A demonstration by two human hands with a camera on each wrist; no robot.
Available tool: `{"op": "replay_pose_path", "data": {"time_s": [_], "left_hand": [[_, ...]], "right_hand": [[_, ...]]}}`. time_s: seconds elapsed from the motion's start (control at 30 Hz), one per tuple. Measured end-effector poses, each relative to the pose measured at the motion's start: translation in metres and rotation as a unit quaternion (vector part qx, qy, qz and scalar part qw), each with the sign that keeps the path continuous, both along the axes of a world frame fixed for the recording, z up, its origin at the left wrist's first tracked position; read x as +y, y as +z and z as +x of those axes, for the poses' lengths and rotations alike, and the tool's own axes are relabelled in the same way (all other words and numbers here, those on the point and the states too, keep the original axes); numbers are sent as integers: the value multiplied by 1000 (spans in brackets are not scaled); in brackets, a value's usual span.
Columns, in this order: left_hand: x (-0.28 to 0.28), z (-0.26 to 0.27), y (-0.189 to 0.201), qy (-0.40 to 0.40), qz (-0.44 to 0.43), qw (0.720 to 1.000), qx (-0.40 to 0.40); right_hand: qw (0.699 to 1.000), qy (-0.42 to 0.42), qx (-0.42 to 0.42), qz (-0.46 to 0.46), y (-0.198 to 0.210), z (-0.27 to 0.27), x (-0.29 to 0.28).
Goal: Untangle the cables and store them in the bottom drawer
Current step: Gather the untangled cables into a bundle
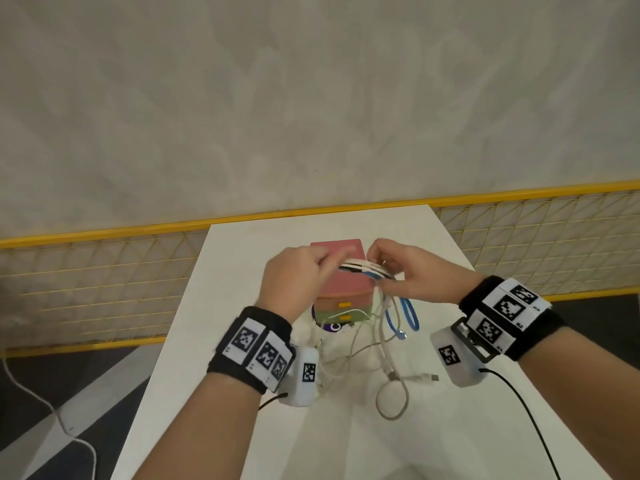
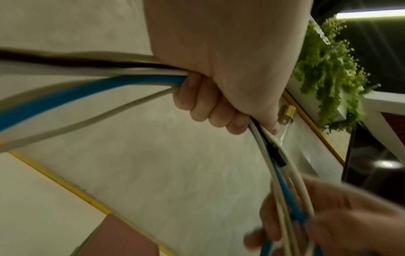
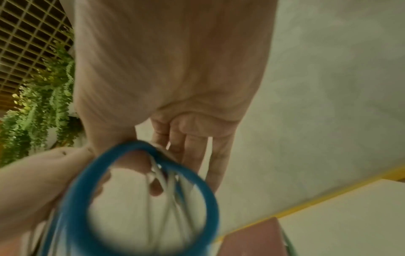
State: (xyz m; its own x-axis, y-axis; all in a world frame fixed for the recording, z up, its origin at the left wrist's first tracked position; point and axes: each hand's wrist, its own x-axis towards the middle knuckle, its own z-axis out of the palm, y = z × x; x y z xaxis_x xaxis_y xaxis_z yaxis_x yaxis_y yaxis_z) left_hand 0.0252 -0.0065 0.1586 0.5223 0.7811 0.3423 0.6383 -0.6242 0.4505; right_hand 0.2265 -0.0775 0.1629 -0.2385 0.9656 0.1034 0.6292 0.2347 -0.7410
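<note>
A tangle of white, black and blue cables (image 1: 360,268) is stretched between both hands above a small drawer box (image 1: 341,294) with a pink top. My left hand (image 1: 311,268) grips the bundle in a fist; its curled fingers (image 2: 210,107) wrap the strands. My right hand (image 1: 384,270) pinches the other end between thumb and forefinger, with the other fingers (image 3: 197,152) straight. A blue loop (image 1: 410,313) hangs below the right hand. White strands (image 1: 391,372) trail onto the table. The green bottom drawer (image 1: 346,318), with a yellow handle, is closed.
The white table (image 1: 225,341) is narrow, and the box stands near its middle. A USB plug (image 1: 429,377) lies under my right wrist. Something purple (image 1: 332,327) shows at the box's base. Yellow mesh fencing (image 1: 104,289) flanks the table. A white cord (image 1: 34,393) lies on the floor at the left.
</note>
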Motion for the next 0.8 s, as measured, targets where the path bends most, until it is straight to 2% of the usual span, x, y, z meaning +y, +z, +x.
{"op": "replay_pose_path", "data": {"time_s": [0.1,0.2,0.27,0.3,0.33,0.4,0.47,0.53,0.63,0.7,0.77,0.8], "left_hand": [[5,-7,7,32,-26,997,-63],[11,-13,7,52,-15,996,-72],[13,-14,6,57,-22,995,-76],[13,-14,6,58,-27,995,-76],[12,-13,6,59,-28,995,-75],[9,-9,7,53,-26,996,-69],[4,-2,8,39,-27,997,-66],[-1,6,10,21,-33,996,-82],[-1,6,11,14,-41,992,-117],[2,-2,8,15,-57,990,-124],[3,-7,4,17,-55,994,-92],[2,-8,4,20,-25,997,-65]], "right_hand": [[999,8,-34,-18,-9,17,-11],[983,-15,-179,-30,-24,38,-17],[958,-64,-274,-51,-29,46,-19],[949,-93,-293,-66,-28,46,-20],[949,-116,-287,-67,-25,43,-21],[976,-137,-168,-11,-15,26,-21],[993,-107,1,59,-3,-2,-18],[993,-45,82,68,-3,-30,-9],[994,-51,68,66,-14,-48,3],[997,-57,16,56,-18,-45,5],[996,-47,-59,42,-17,-43,6],[995,-46,-86,36,-17,-43,9]]}}
